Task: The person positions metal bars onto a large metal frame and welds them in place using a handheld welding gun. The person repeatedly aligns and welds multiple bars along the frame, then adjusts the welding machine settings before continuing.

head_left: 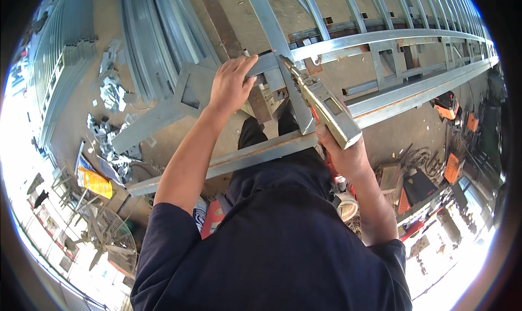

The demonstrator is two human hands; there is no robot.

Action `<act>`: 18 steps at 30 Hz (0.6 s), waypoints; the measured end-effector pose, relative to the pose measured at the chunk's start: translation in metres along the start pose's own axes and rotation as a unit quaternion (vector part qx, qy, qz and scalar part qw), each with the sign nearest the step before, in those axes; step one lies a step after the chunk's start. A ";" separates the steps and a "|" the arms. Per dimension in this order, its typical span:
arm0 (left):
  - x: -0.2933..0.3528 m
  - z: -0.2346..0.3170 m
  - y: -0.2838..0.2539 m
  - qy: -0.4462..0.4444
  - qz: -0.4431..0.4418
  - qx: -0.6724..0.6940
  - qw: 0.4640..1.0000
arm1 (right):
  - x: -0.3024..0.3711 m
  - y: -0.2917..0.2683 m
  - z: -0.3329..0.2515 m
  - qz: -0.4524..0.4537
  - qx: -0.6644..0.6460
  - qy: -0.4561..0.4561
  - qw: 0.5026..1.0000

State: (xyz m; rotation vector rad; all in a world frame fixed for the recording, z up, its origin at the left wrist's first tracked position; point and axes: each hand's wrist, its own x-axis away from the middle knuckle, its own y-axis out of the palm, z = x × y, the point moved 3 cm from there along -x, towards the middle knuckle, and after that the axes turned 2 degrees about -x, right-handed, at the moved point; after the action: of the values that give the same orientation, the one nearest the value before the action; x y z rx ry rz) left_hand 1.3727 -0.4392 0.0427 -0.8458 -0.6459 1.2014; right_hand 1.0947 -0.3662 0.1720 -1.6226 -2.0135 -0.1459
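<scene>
My right hand [346, 154] is wrapped round the handle of a metal handheld laser welding gun [330, 112]. The gun's narrow nozzle points up and left, its tip close to the joint of an upright galvanized steel tube [270, 19] and a short crossing tube [268, 63]. A tiny red light spot shows beside the tip. My left hand [231, 82] grips the crossing tube left of the joint, fingers curled over it and thumb partly hidden. A flat steel piece with a square hole [190, 96] lies beside that hand.
A long steel rail [244, 160] crosses in front of my body. The barred steel frame [402, 36] stretches away right. Stacked channels [157, 34] lie far left, near metal scraps [111, 91]. A fan [109, 232] stands lower left; tools and orange cases [452, 168] sit right.
</scene>
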 end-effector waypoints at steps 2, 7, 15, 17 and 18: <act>0.000 -0.004 0.002 0.014 0.002 0.002 1.000 | 0.004 0.006 0.005 0.017 0.003 0.006 1.000; -0.003 -0.002 -0.007 -0.027 0.030 0.053 0.998 | 0.025 0.017 0.011 0.087 -0.020 0.000 0.996; 0.030 -0.020 -0.023 -0.437 -0.006 0.695 0.571 | 0.045 0.029 0.014 0.121 -0.094 0.009 0.988; 0.032 -0.026 -0.022 -0.434 -0.021 0.718 0.544 | 0.047 0.032 0.017 0.128 -0.077 -0.003 0.989; 0.031 -0.025 -0.024 -0.423 -0.023 0.718 0.553 | 0.047 0.032 0.016 0.125 -0.074 -0.002 0.989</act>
State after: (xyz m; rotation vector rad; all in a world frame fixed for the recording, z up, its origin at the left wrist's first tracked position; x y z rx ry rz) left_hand 1.4134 -0.4179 0.0493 1.2411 -0.1814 1.5391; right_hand 1.1129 -0.3097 0.1726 -1.9533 -1.8193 -0.2019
